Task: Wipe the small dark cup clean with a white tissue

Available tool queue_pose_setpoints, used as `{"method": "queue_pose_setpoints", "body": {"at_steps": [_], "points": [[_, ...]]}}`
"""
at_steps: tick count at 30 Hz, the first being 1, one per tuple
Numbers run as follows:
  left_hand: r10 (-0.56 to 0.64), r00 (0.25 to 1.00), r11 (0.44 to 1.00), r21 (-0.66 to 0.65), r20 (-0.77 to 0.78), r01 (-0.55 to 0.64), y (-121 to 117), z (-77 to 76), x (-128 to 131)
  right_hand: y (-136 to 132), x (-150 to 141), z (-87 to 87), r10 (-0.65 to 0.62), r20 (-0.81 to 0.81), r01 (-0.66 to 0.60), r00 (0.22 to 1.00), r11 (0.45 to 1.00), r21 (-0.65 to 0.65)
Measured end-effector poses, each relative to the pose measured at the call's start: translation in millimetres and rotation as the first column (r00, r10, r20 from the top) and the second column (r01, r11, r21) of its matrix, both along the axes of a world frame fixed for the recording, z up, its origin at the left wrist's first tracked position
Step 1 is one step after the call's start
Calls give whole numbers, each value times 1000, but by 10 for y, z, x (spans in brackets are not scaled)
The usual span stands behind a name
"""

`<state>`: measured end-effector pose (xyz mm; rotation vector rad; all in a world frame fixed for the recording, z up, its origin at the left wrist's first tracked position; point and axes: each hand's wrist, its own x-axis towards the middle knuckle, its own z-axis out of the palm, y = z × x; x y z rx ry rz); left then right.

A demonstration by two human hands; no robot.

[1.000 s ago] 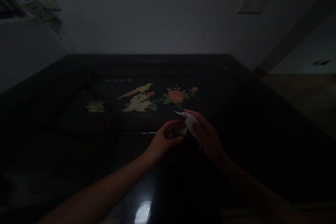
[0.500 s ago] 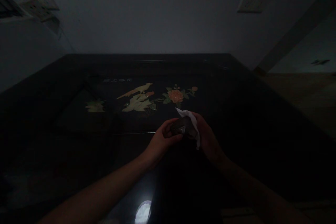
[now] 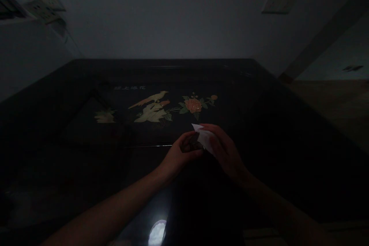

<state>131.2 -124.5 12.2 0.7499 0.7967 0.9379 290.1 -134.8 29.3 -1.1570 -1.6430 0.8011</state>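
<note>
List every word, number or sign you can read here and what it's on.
"上" and "花": second and last of four pale characters on the dark tabletop; the first and third are too blurred to read surely.
No writing can be made out on the white tissue or cloth.

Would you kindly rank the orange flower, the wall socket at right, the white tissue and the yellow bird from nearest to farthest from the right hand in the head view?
1. White tissue, held in the right hand.
2. Orange flower, ahead and slightly left.
3. Yellow bird, farther left.
4. Wall socket, on the wall beyond, at right.
</note>
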Motion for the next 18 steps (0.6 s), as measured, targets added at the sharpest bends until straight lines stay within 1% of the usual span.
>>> {"method": "queue_pose_setpoints", "body": {"at_steps": [2,5,7,9,10,12,15,18], "points": [[-15,1000,1000,11,14,15,5,-5,0,35,-1,-16,-36,-112,21,993,991,-132],[-34,999,999,25,29,33,8,0,-2,85,2,-92,-85,-259,6,962,957,-290],[-37,999,999,23,23,36,7,8,-5,107,1,-157,-120,-340,-11,933,933,-360],[-31,999,999,11,8,31,5,12,-7,111,-6,-199,-143,-384,-21,912,920,-392],[-30,1000,1000,7,5,30,3,11,-8,105,-12,-203,-139,-384,-19,913,925,-380],[-32,999,999,9,10,32,2,5,-9,80,-24,-174,-104,-324,1,940,953,-303],[-23,1000,1000,21,19,22,0,-8,-5,19,-37,-88,-40,-129,26,991,994,-108],[11,1000,1000,5,1,-11,0,-13,1,-40,-41,-36,-3,94,-5,996,996,88]]}}
